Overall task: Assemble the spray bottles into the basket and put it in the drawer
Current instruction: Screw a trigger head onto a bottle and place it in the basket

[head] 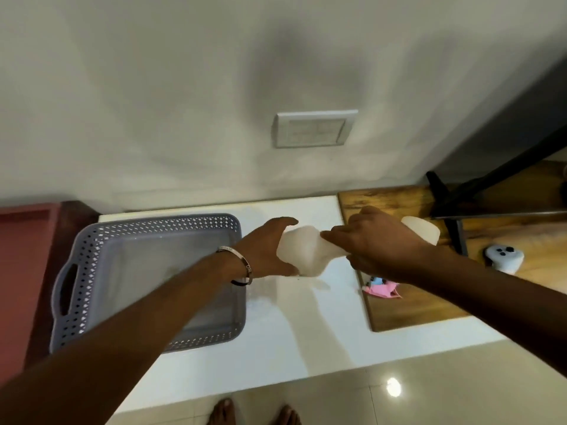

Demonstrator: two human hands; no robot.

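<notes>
My left hand [270, 246] grips a white translucent spray bottle [303, 253] held tilted above the white counter. My right hand [377, 240] pinches the bottle's right end; what it holds there is hidden by the fingers and motion blur. A second white bottle [422, 231] lies on the wooden board behind my right hand. Left of the hands stands a grey perforated basket [92, 262] with handles, and nothing shows inside it. No drawer is visible.
The white counter [291, 326] ends at a tiled floor below. A wooden board [408, 302] on the right carries a pink and blue item [382, 289], a white controller [503, 256] and a black stand [451, 216]. A reddish tray [21, 240] sits far left.
</notes>
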